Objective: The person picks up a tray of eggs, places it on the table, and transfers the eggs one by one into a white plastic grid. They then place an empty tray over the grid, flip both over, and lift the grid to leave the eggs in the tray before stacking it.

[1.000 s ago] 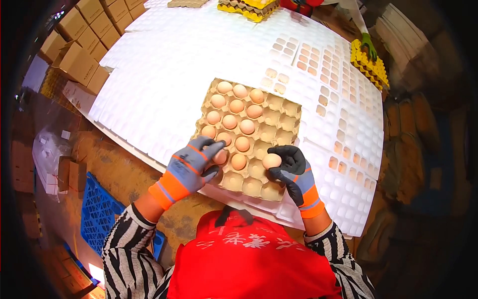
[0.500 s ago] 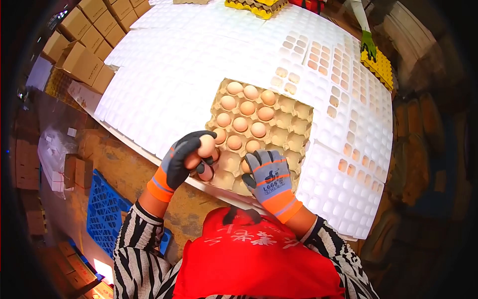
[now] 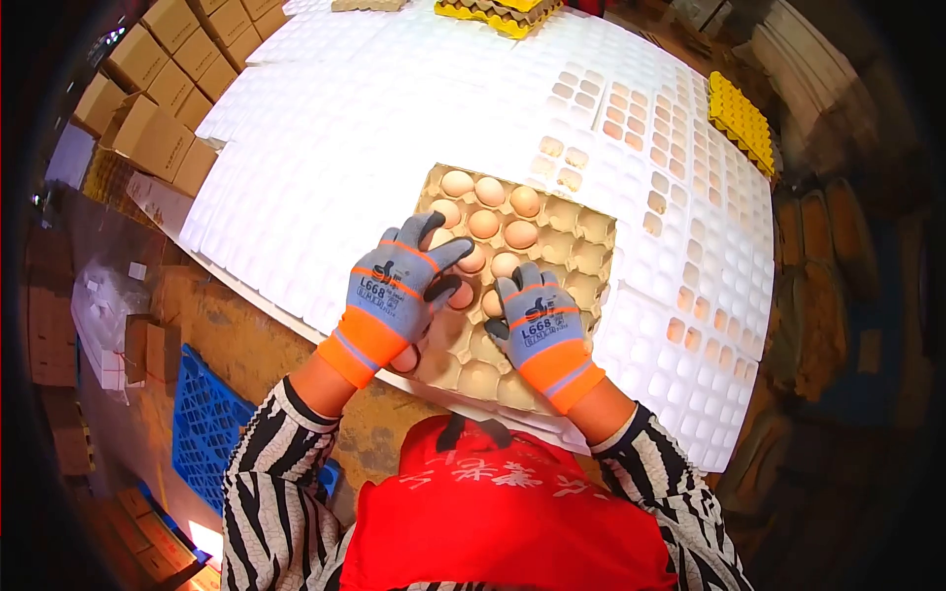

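Observation:
A grey-brown pulp egg tray [image 3: 478, 379] lies before me, with brown eggs [image 3: 484, 225] in its left and far cups and bare cups along its right side. My left hand [image 3: 394, 286], in a grey and orange glove, is over the tray's left part, fingers bent around an egg [image 3: 438, 238]; the palm side is hidden. One more egg [image 3: 404, 360] shows below that wrist. My right hand [image 3: 540, 320], gloved alike, is over the tray's middle, its fingers closed against an egg [image 3: 492, 303] that is partly covered.
White dimpled foam sheets [image 3: 325, 148] spread under and around the tray, with egg-like shapes in some openings at right. Yellow trays [image 3: 741, 123] stand at the right edge, more trays [image 3: 503, 15] at the far side. Cardboard boxes [image 3: 158, 133] and a blue pallet [image 3: 207, 419] are at left.
My left hand has moved right over the tray and turned its back upward, carrying eggs from the near-left corner. My right hand shifted slightly. Another person's green-gloved hand left the yellow trays.

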`<act>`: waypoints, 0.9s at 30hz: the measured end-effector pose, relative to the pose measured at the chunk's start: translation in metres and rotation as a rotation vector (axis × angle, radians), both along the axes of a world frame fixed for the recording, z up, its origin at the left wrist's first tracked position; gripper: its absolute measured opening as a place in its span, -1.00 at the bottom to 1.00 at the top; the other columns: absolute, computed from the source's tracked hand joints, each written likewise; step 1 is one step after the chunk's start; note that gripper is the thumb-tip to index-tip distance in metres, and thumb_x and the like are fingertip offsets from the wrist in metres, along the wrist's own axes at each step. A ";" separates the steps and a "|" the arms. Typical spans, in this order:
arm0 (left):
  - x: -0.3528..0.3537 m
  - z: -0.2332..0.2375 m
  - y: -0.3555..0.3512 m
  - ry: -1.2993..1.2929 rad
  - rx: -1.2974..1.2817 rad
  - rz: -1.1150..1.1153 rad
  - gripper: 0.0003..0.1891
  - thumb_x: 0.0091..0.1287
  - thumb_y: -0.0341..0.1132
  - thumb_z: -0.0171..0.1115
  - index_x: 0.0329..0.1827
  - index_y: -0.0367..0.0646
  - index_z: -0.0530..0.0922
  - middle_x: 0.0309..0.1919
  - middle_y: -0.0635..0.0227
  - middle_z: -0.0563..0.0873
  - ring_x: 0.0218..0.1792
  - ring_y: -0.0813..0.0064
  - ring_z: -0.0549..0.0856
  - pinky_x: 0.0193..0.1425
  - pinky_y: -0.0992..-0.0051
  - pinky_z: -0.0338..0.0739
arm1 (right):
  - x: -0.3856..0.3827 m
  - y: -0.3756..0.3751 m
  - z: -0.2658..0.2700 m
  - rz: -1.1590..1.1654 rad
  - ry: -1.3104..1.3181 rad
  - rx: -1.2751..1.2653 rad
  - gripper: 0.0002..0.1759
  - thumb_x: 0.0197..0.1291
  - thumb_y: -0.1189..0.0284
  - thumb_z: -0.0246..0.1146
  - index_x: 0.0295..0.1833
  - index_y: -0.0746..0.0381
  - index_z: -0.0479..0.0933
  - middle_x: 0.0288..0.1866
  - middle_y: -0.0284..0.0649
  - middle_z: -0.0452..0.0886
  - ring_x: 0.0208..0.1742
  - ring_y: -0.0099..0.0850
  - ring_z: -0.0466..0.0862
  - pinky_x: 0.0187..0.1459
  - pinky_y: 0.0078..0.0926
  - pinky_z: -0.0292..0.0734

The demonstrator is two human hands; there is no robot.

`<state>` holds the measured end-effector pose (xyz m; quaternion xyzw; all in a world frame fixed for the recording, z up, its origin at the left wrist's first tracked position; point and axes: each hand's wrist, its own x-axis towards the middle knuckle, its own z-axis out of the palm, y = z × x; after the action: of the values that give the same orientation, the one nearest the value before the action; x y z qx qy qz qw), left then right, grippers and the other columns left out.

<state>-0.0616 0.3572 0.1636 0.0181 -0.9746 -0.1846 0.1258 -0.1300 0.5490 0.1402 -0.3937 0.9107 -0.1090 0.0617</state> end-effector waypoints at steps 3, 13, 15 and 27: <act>-0.016 0.006 -0.004 -0.060 -0.190 -0.003 -0.58 0.10 -0.28 0.40 0.07 0.26 0.65 0.18 0.27 0.55 -0.06 0.19 0.62 -0.12 0.30 0.63 | -0.007 0.009 0.003 -0.010 -0.113 -0.199 -0.54 -0.05 0.19 0.46 -0.01 0.10 0.57 -0.13 -0.13 0.55 -0.08 -0.11 0.59 -0.08 -0.19 0.55; -0.075 -0.011 0.024 -0.557 -0.232 0.217 -0.77 0.27 -0.16 0.17 -0.15 -0.07 0.63 -0.02 0.25 0.59 -0.02 0.18 0.63 -0.23 0.25 0.65 | -0.037 -0.006 0.018 -0.035 0.027 -0.088 -0.66 0.00 0.33 0.38 -0.05 0.14 0.63 0.09 -0.10 0.52 -0.05 -0.15 0.63 -0.10 -0.22 0.59; -0.077 -0.035 0.013 -0.493 -0.281 0.129 -0.77 0.28 -0.15 0.15 -0.16 -0.07 0.64 -0.02 0.25 0.60 -0.03 0.17 0.63 -0.22 0.24 0.65 | -0.035 -0.025 0.005 -0.015 0.195 0.223 -0.78 0.09 0.37 0.27 -0.13 0.11 0.67 0.02 -0.16 0.52 -0.09 -0.20 0.62 -0.24 -0.27 0.58; -0.044 -0.001 -0.022 -0.128 0.215 -0.124 -0.63 0.07 -0.24 0.41 -0.05 -0.16 0.70 0.00 0.31 0.60 -0.11 0.42 0.66 -0.10 0.43 0.59 | -0.030 0.126 0.009 -0.371 -1.277 -1.093 -0.57 0.27 0.25 0.28 0.15 0.29 0.55 -0.15 -0.29 0.60 -0.25 -0.52 0.61 -0.27 -0.57 0.53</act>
<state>-0.1061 0.3352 0.1627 -0.0170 -0.9545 -0.2937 0.0491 -0.1596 0.6746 0.1497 -0.0763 0.5707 -0.7412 0.3451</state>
